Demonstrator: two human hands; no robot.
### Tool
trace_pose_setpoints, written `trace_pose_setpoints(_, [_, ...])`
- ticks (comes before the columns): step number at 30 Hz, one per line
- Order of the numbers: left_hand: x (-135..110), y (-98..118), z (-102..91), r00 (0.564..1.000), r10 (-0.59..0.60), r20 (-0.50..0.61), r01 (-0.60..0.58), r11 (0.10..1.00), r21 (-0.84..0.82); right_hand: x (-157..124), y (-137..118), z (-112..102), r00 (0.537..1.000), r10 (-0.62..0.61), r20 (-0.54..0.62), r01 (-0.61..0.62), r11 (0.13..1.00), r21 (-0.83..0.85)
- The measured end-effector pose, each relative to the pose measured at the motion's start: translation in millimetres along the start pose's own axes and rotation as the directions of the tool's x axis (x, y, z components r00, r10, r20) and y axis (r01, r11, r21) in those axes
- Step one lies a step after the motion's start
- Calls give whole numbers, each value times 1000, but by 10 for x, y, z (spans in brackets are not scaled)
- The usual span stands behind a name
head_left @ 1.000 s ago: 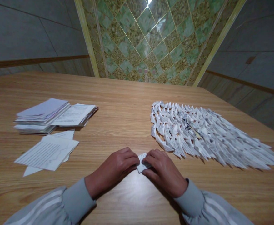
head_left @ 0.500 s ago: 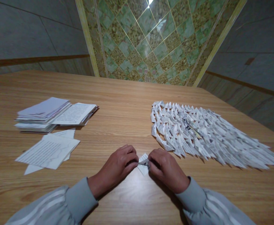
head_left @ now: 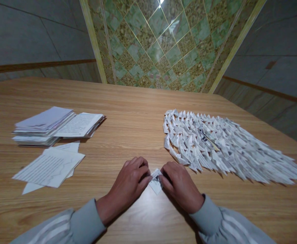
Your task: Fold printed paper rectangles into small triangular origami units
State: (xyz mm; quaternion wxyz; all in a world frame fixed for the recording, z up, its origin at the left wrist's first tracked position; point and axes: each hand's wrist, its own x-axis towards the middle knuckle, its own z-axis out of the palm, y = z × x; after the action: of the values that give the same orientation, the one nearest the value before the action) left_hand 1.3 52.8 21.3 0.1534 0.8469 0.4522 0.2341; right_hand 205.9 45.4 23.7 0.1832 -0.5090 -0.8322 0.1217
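Note:
A small folded piece of printed paper (head_left: 156, 185) lies between my two hands, low over the wooden table (head_left: 128, 101). My left hand (head_left: 133, 178) pinches its left corner between thumb and fingers. At the right corner, my right hand (head_left: 180, 183) grips it the same way. The paper looks diamond-shaped, with a dark opening near its middle; its side corners are hidden by my fingertips. Right of my hands, many folded paper boats (head_left: 204, 139) stand packed in rows.
On the left are a stack of papers (head_left: 41, 122), a pile of printed sheets (head_left: 79, 125) leaning against it, and a few loose sheets (head_left: 51, 166) nearer me. A tiled wall panel (head_left: 158, 51) rises beyond the table's far edge.
The folded paper has flattened into a diamond, its lower point now nearer me. My hands stay at its two sides and have shifted only slightly.

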Motion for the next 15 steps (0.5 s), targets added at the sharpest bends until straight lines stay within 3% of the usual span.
trace_pose_setpoints(15, [-1,15,61,998,-68,7,68,997,42,4,-22,60,994,108,-11,-108,973,-205])
